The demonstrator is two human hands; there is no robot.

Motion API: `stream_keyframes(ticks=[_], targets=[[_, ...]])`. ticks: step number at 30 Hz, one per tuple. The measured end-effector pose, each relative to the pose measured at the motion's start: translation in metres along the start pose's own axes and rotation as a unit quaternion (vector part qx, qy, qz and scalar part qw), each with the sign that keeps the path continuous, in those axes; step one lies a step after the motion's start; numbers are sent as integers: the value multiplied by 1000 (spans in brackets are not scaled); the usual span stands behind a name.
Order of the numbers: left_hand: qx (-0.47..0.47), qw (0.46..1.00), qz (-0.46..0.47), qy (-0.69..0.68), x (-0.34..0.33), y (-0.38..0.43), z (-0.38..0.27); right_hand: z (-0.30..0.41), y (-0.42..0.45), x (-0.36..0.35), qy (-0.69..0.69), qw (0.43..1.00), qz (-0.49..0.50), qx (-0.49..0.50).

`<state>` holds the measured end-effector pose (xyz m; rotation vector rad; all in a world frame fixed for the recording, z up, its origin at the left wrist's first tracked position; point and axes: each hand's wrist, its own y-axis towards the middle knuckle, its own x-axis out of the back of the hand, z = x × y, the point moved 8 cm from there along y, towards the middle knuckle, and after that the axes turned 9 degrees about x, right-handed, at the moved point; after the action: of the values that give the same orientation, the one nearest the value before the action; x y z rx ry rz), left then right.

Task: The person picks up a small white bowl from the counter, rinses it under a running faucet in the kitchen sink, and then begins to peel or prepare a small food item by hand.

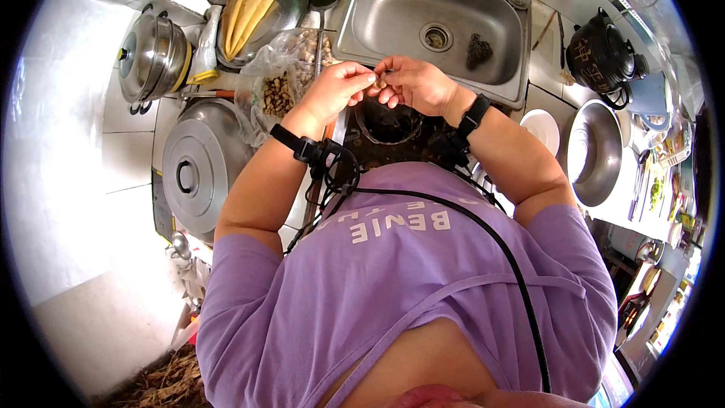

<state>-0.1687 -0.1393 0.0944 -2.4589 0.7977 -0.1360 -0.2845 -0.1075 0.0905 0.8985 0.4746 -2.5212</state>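
Note:
My left hand (340, 86) and my right hand (413, 84) meet in front of the sink's near edge. Between their fingertips is a small brownish piece (380, 83), apparently a peanut; both hands pinch it. Beside my left hand lies a clear plastic bag (272, 62) with many small light-brown pieces like peanuts in their shells. Some darker brown pieces (276, 95) show in the nearer part of the bag. Under my hands, close to my body, stands a dark container (388, 122), its contents too dim to tell.
A steel sink (385, 5) holds a dark scouring pad (479, 51). Left stand a large lidded pot (198, 181), a steamer pot (153, 56) and a pan lid (289, 0) bearing yellow strips. Right are a white bowl (541, 129), a metal basin (609, 153) and a black clay pot (600, 56).

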Motion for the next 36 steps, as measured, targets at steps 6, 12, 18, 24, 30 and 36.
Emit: stream_keyframes(ticks=[6, 12, 18, 24, 30, 36], targets=[[-1, 1000, -4, -1, 4, 1, 7, -7, 0, 17, -25, 997, -69, -1], [-12, 979, 0, 203, -8, 14, 25, -15, -3, 68, -113, 986, -124, -9], [54, 975, -48, 211, 41, 19, 54, -11, -8, 64, -132, 975, -178, -19], [2, 946, -320, -46, 187, -19, 72, -12, -8, 63, -140, 979, -145, -35], [41, 852, -387, 351, 248, 4, 127, -20, -11, 66, -174, 972, -148, -55], [186, 810, -367, 418, 193, 7, 94, -24, -24, 66, -215, 958, -169, -87]])
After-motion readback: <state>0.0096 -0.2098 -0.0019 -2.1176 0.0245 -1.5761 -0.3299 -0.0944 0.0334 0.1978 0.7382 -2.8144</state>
